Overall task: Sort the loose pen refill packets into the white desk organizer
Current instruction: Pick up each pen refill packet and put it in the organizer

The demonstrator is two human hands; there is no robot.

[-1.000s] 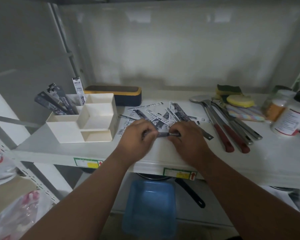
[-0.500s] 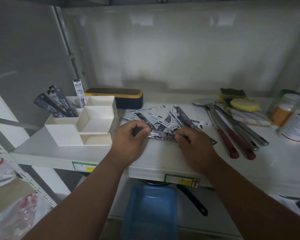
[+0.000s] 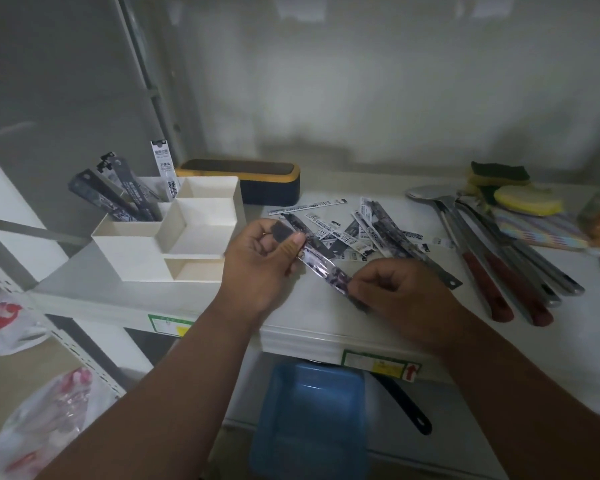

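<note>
Your left hand point(image 3: 260, 261) and right hand point(image 3: 400, 292) pinch opposite ends of one dark glossy refill packet point(image 3: 321, 266), slanting toward lower right; the white compartmented plastic organizer point(image 3: 174, 237) sits just left of your left hand.

1. A white metal shelf point(image 3: 326, 327) carries everything.
2. A white plastic desk organizer point(image 3: 146, 251) sits near its left edge.
3. Loose black-and-white refill packets point(image 3: 361, 226) lie mid-shelf.
4. Red-handled steel utensils point(image 3: 492, 251) lie toward the right edge.
5. A dark, yellow-rimmed oblong box point(image 3: 257, 185) stands along the back edge.
</note>
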